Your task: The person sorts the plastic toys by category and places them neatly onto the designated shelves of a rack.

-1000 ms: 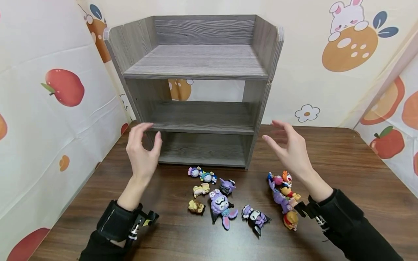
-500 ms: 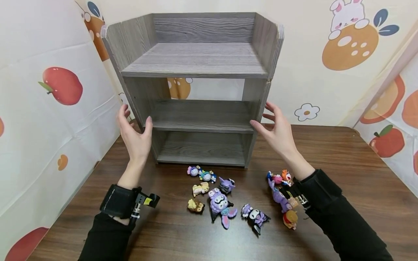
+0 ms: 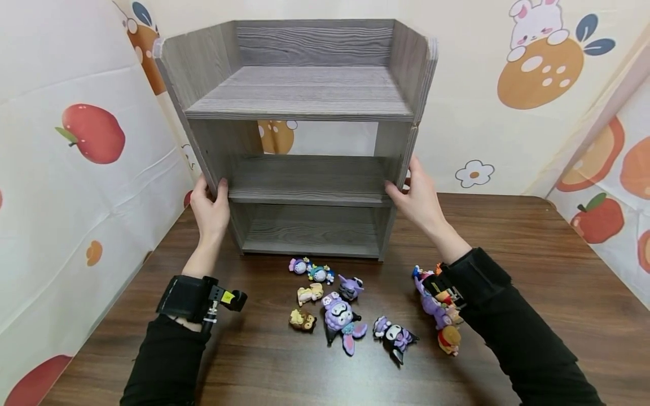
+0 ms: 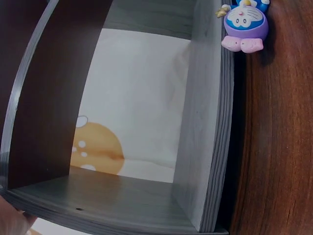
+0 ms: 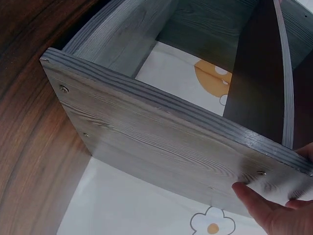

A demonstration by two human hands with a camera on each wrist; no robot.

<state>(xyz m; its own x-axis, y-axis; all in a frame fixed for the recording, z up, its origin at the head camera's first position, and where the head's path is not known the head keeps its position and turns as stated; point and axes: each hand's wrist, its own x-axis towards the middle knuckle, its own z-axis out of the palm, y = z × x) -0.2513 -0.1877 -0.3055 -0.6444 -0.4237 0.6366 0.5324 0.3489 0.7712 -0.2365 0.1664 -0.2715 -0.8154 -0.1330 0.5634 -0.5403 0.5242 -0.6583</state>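
A grey wood-grain shelf unit with three levels stands upright on the table. My left hand grips its left side panel, thumb at the front edge and fingers partly hidden behind the outer face. At the other side, my right hand holds the right panel near the middle board, thumb on the front edge. In the right wrist view, fingers of that hand lie against the outer face of the side panel. Only a bit of the left hand shows at the corner of the left wrist view.
Small cartoon figurines lie before the shelf, among them a purple one, a black-and-purple one and a brown one. Another cluster lies partly under the right forearm. Printed cloth walls surround the brown table.
Both hands have come in from beside the shelf unit and taken hold of its side panels. The shelf and figurines look unmoved apart from a slight camera shift.
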